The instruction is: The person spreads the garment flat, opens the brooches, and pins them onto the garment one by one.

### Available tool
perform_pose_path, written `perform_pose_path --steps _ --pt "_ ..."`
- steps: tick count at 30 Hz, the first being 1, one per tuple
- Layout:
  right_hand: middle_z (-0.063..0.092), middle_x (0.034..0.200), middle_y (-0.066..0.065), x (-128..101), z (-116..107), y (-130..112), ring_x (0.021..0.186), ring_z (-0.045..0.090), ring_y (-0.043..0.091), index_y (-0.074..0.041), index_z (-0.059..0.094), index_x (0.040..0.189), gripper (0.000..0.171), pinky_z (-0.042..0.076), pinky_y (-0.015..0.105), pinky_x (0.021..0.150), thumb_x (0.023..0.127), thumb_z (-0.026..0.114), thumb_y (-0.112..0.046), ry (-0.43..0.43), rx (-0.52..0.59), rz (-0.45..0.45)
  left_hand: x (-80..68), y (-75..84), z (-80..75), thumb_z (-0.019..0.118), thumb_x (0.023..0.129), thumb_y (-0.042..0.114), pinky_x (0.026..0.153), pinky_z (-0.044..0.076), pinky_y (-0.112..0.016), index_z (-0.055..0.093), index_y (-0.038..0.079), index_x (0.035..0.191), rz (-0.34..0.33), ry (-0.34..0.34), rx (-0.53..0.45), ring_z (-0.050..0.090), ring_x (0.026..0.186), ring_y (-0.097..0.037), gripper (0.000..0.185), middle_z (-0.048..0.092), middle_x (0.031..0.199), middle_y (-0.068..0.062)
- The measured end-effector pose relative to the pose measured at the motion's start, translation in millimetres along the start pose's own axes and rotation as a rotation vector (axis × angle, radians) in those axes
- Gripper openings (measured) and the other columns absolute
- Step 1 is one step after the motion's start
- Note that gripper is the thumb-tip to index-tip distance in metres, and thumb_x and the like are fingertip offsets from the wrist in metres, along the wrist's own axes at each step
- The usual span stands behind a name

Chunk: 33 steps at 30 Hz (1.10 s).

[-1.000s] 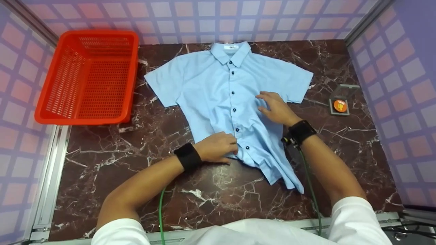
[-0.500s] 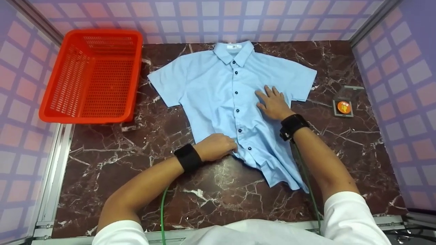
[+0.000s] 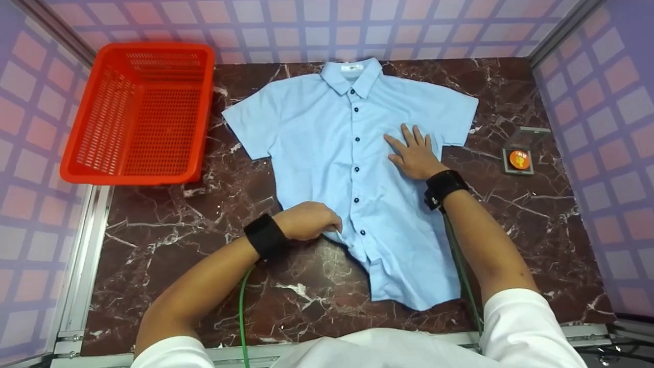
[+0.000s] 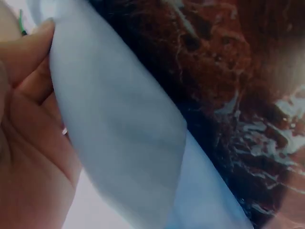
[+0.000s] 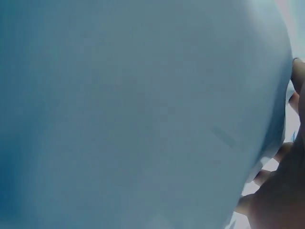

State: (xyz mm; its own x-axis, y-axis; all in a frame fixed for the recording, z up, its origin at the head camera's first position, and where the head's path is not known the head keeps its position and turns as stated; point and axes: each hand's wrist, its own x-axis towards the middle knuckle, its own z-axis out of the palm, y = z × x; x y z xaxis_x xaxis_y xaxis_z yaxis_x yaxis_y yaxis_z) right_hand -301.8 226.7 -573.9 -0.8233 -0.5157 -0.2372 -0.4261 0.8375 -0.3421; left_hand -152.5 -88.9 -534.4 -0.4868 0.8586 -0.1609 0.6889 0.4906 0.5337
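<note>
A light blue short-sleeved shirt (image 3: 317,148) lies front up, its collar toward the back wall and dark buttons down the middle. My left hand (image 3: 309,221) pinches the lower hem on the left side. In the left wrist view, thumb and fingers (image 4: 33,52) hold the edge of the blue cloth (image 4: 114,119), which hangs folded beside the palm. My right hand (image 3: 418,156) rests with spread fingers on the right chest of the shirt, below the sleeve. In the right wrist view its fingers (image 5: 245,204) lie along the pale cloth (image 5: 143,114).
A red perforated plastic basket (image 3: 137,179) stands at the back left of the dark marble-patterned table (image 3: 204,276). To the right is a small open clear-lidded case (image 3: 519,166) with an orange disc. A green cable (image 3: 242,312) trails from the left wrist; checked walls surround the table.
My left hand has moved left, drawing the hem with it. The shirt's lower part has spread and flattened, its bottom edge now nearer me. My right hand has flattened onto the chest.
</note>
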Motion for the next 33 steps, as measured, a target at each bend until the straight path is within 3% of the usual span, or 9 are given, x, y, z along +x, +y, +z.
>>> perform_pose_path --steps 3,5,7,11,14,19,26,29,33 --pt "-0.006 0.165 0.025 0.3 1.5 1.7 0.149 -0.014 0.049 -0.018 0.021 0.162 0.059 -0.009 0.070 0.112 0.109 0.035 -0.039 -0.017 0.025 -0.001 -2.6 -3.5 -0.3 0.056 0.102 0.008 0.090 0.053 -0.039 0.075 0.010 0.109 -0.027 -0.021 -0.027 0.070 0.098 -0.026 0.020 0.075 0.106 -0.004" --pt "-0.009 0.165 0.024 0.9 1.4 2.5 0.148 -0.017 0.048 -0.018 0.018 0.162 0.059 -0.012 0.069 0.111 0.109 0.034 -0.039 -0.034 0.036 0.000 -3.6 -5.9 3.0 0.057 0.102 0.009 0.090 0.053 -0.040 0.074 0.010 0.111 -0.035 0.012 -0.012 0.070 0.098 -0.026 0.019 0.075 0.106 -0.004" --pt "-0.013 0.165 0.022 1.7 1.4 2.9 0.148 -0.020 0.046 -0.019 0.015 0.163 0.060 -0.014 0.068 0.111 0.109 0.032 -0.041 -0.059 0.037 0.002 -5.7 -7.8 8.5 0.062 0.099 0.010 0.088 0.052 -0.040 0.072 0.011 0.108 -0.024 0.077 0.031 0.068 0.096 -0.025 0.014 0.073 0.104 -0.004" --pt "-0.017 0.165 0.020 2.3 0.8 2.4 0.148 -0.023 0.044 -0.021 0.010 0.163 0.062 -0.015 0.068 0.111 0.109 0.029 -0.044 -0.098 0.028 0.010 -12.5 -8.2 18.8 0.072 0.089 0.007 0.079 0.049 -0.038 0.071 0.014 0.090 0.073 0.260 0.147 0.061 0.087 -0.023 0.007 0.063 0.092 -0.001" --pt "-0.018 0.165 0.021 1.6 -0.6 1.5 0.148 -0.023 0.045 -0.020 0.010 0.163 0.062 -0.015 0.068 0.111 0.110 0.028 -0.043 -0.105 0.024 0.015 -20.4 -4.2 20.5 0.074 0.083 0.004 0.073 0.051 -0.033 0.075 0.016 0.078 0.129 0.317 0.212 0.058 0.080 -0.018 0.013 0.056 0.084 0.002" --pt "-0.017 0.164 0.022 0.2 -3.3 3.2 0.147 -0.023 0.045 -0.019 0.009 0.163 0.061 -0.015 0.068 0.111 0.110 0.029 -0.042 -0.106 0.027 0.013 -28.5 2.1 22.0 0.070 0.081 0.005 0.066 0.054 -0.033 0.081 0.017 0.090 0.070 0.255 0.239 0.060 0.075 -0.016 0.019 0.056 0.084 0.003" --pt "-0.018 0.164 0.022 0.0 -4.2 3.1 0.147 -0.025 0.045 -0.018 0.009 0.163 0.062 -0.017 0.068 0.110 0.110 0.028 -0.043 -0.117 0.041 0.023 -16.4 -2.0 28.6 0.075 0.089 0.033 0.085 0.049 -0.037 0.073 0.014 0.112 0.004 0.192 0.254 0.060 0.107 -0.022 0.029 0.067 0.113 -0.001" --pt "-0.018 0.164 0.022 0.8 -3.3 3.3 0.147 -0.024 0.044 -0.018 0.009 0.163 0.062 -0.017 0.068 0.110 0.109 0.028 -0.044 -0.112 0.036 0.032 -6.6 -4.7 28.3 0.077 0.086 0.037 0.086 0.048 -0.037 0.072 0.015 0.107 -0.030 0.179 0.235 0.059 0.104 -0.022 0.031 0.067 0.109 -0.001" --pt "-0.017 0.164 0.022 2.3 -1.7 3.0 0.147 -0.023 0.045 -0.018 0.010 0.163 0.062 -0.016 0.068 0.111 0.109 0.028 -0.044 -0.104 0.030 0.032 2.8 -9.1 27.6 0.079 0.085 0.026 0.081 0.049 -0.038 0.074 0.015 0.094 -0.027 0.177 0.236 0.061 0.091 -0.022 0.015 0.067 0.095 0.001"
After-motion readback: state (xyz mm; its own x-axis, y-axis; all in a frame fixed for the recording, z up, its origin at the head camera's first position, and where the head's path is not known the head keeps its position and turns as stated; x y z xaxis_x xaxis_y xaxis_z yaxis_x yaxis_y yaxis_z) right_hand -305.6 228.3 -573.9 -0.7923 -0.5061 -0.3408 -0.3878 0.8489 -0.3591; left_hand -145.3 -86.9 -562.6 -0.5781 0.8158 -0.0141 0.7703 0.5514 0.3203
